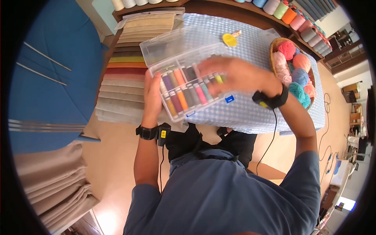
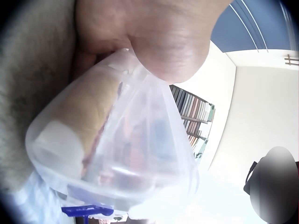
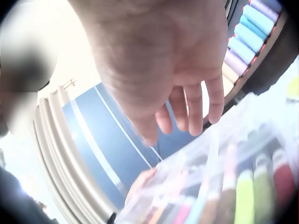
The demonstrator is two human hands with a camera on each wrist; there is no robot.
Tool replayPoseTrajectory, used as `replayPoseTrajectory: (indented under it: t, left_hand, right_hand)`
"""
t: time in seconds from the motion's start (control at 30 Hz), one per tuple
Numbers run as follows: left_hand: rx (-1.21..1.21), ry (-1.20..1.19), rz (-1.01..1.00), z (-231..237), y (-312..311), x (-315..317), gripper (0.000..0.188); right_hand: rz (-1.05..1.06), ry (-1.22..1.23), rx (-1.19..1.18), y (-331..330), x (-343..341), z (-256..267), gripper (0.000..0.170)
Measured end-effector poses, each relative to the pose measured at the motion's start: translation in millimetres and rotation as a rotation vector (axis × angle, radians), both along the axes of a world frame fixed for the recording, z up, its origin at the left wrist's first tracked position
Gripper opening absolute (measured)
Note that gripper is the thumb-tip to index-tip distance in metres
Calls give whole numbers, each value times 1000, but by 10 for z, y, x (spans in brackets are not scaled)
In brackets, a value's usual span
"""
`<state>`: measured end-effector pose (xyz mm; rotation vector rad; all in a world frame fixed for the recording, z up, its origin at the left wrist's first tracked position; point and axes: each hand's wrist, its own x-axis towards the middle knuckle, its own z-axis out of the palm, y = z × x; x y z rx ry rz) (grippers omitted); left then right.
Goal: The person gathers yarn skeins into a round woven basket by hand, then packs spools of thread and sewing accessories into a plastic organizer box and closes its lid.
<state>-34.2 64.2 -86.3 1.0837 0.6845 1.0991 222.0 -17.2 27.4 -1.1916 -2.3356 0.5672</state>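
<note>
A clear plastic box (image 1: 184, 114) with its lid (image 1: 156, 53) raised holds rows of colored thread spools (image 1: 182, 100), tilted over the table's front edge. The left hand (image 1: 153, 96) grips the box's left end, thumb along the side; in the left wrist view the palm (image 2: 154, 37) lies against the clear corner, beside a tan spool (image 2: 88, 107). Blurred in the head view, the right hand (image 1: 239, 74) is above the box's right part. The right wrist view has that hand (image 3: 163, 60) over the spools with fingers apart and loosely extended, nothing held.
Fabric samples (image 1: 121, 86) lie at the table's left. A yellow round item (image 1: 229, 40) rests on the checkered cloth (image 1: 250, 51). At the right stands a basket (image 1: 274, 51) of yarn balls (image 1: 300, 76). Thread cones (image 1: 290, 16) line a shelf behind.
</note>
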Motion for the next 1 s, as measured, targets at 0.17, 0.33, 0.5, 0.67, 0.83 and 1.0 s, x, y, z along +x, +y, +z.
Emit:
replayPoseTrajectory:
  t: [0.17, 0.33, 0.5, 0.67, 0.83, 1.0]
  left_hand:
    - [-5, -5, -11, -5, -22, -23, 36]
    - [3, -11, -12, 12, -6, -14, 37]
    - [14, -2, 5, 34, -33, 3, 37]
    - [17, -2, -5, 22, -27, -17, 36]
    - [2, -11, -9, 39, -31, -5, 36]
    - [16, 18, -11, 10, -17, -18, 36]
  right_hand:
    - [-548, -428, 25, 743, 724, -4, 46]
    - [-564, -595, -151, 994, 1038, -432, 58]
    - [-533, -542, -70, 928, 1059, -242, 58]
    - [-383, -90, -178, 625, 633, 334, 56]
    - [-272, -293, -38, 381, 311, 223, 53]
    - [-468, -115, -67, 810, 889, 136, 43]
